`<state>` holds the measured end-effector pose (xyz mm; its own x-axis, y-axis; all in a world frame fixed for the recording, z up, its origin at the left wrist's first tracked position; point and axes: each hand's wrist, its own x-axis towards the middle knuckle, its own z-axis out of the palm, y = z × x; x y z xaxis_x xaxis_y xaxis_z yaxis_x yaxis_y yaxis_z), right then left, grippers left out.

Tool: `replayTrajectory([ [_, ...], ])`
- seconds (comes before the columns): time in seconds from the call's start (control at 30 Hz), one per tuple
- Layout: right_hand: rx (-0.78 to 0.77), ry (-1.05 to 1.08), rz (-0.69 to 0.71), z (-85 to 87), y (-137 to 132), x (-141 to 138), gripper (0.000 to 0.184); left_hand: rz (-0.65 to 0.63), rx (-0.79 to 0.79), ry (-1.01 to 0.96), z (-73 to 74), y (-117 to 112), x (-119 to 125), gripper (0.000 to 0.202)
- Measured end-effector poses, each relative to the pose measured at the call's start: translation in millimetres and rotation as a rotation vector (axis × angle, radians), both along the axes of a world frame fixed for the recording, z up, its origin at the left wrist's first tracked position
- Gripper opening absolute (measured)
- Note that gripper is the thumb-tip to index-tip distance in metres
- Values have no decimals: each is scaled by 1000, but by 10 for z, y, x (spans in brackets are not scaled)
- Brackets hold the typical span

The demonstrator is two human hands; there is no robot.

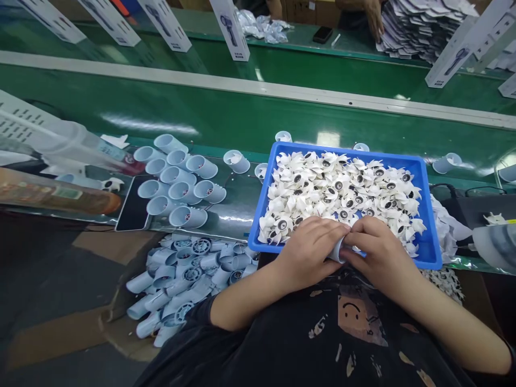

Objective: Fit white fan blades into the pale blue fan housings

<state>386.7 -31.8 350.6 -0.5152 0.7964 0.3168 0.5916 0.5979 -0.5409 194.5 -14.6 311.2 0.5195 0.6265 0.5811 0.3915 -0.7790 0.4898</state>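
Both hands meet at the near edge of the blue tray (pixel 427 177), at about six o'clock from its middle. The left hand (pixel 308 250) and the right hand (pixel 379 252) have their fingers curled and pressed together around a small pale blue tube (pixel 335 250), of which only a short stretch shows between them. It looks like thin moulded plastic: light, stiff, smooth enough to slip, and likely to dent or crack if squeezed hard, so a hold around its wall with fingertips on opposite sides seems soundest. The tray is heaped with white fan impellers (pixel 342 191), whose thin blades look easy to bend; the dark hub seems the safer place to pinch one. At nine o'clock from the tray a cluster of the same tubes lying on their sides (pixel 177 180) rests on the bench. At seven o'clock, lower down, a loose pile of tubes with grilles (pixel 185 279) lies beside the person's arm. At twelve o'clock runs the green conveyor belt (pixel 226 115), with another person's hand (pixel 374 19) beyond it.
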Motion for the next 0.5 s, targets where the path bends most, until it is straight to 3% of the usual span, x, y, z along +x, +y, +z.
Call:
replayTrajectory([
  [0.17, 45, 3, -11, -68, 66, -48, 20, 119, 36, -69, 11, -54, 69, 37],
  [0.3, -14, 7, 29, 41, 9, 108, 27, 35, -26, -35, 68, -49, -14, 50],
  [0.4, -184, 125, 45, 111, -144, 318, 33, 44, -62, 45, 84, 74, -265, 68],
  [0.5, -228, 216, -82, 21, -295, 506, 30, 307, -98, 40, 66, 455, -716, 67],
])
